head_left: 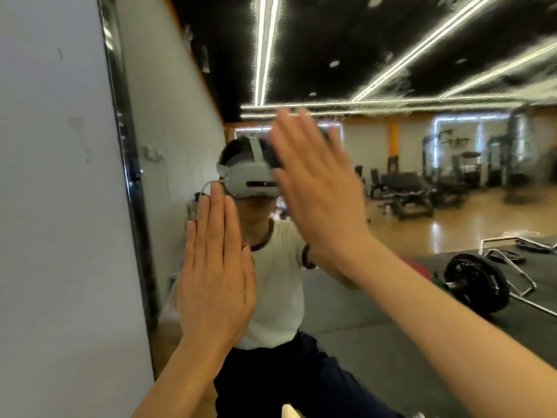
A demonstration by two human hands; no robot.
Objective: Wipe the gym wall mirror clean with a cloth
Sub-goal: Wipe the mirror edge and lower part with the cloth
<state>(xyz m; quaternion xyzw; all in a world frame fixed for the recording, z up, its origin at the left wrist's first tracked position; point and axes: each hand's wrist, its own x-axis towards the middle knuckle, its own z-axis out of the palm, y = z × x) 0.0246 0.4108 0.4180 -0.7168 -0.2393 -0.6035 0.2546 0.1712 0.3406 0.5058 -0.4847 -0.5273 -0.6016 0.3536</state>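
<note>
A: Where is the cloth?
B: Not visible. Both the left hand (215,285) and right hand (316,179) hold nothing, fingers straight, before the mirror (391,206).
A: Take the cloth first, then wipe with flat, even pressure.

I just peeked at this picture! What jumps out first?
Two flat, open hands raised toward the mirror: the left hand low in the middle, the right hand higher, hiding part of the person's reflection. Neither holds a cloth. Bright ceiling light strips shine up top, and a barbell lies lower right.
</note>
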